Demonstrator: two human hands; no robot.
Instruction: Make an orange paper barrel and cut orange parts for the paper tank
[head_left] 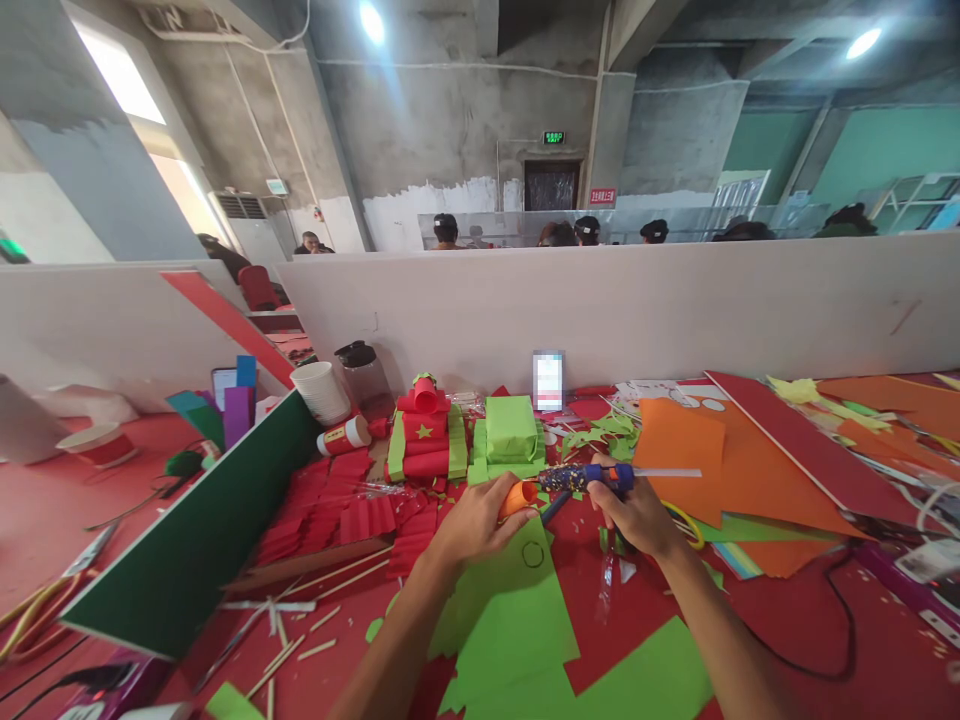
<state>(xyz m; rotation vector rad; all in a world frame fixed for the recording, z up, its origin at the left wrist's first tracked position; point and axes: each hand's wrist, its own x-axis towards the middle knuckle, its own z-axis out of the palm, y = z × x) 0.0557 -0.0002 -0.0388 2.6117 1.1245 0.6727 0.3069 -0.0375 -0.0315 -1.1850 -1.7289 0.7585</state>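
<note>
My left hand (482, 522) is closed around a short orange paper tube (519, 496), its open end facing right. In my right hand (637, 515) is a blue glue gun (585, 478) with a white glue stick out of its back; its nozzle points left and is close to the tube's rim. Whether the nozzle touches the rim, I cannot tell. Below the hands lies green paper (517, 610) with a small circle drawn on it. Just beyond stand a green paper-wrapped block (511, 428) and a red and green paper model (425, 430) with a yellow star.
Red folded paper strips (330, 510) lie at left behind a slanted green board (202, 530). Orange sheets (682, 450) and a red board (795, 450) are at right. A phone (549, 382) leans on the white partition (637, 300). Paper cups (321, 390) stand back left; thin sticks (289, 655) lie front left.
</note>
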